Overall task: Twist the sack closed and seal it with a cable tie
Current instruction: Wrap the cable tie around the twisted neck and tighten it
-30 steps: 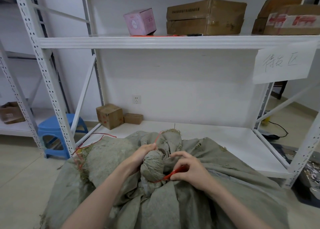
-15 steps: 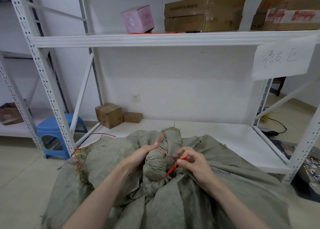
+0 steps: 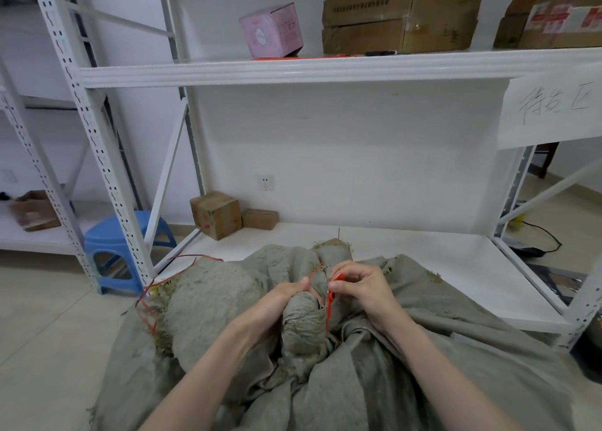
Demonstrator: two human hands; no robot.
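Observation:
A grey-green woven sack (image 3: 374,381) fills the lower part of the view, its mouth twisted into a thick neck (image 3: 303,320) that stands up in the middle. A red cable tie (image 3: 329,310) runs up the right side of the neck. My left hand (image 3: 280,303) grips the neck from the left and pinches the tie's thin tail near the top. My right hand (image 3: 361,290) pinches the tie's head end just right of the neck, fingers curled round it. The part of the tie behind the neck is hidden.
A second tied sack (image 3: 208,303) with loose red ties (image 3: 148,303) lies to the left. White metal shelving (image 3: 293,69) stands ahead, its low shelf (image 3: 423,261) right behind the sack. A blue stool (image 3: 120,245) and small cartons (image 3: 216,214) sit at left.
My right hand has risen with the tie's head end, from low beside the neck to near its top, close to my left hand. The tie now stands steeper. The camera has tilted slightly.

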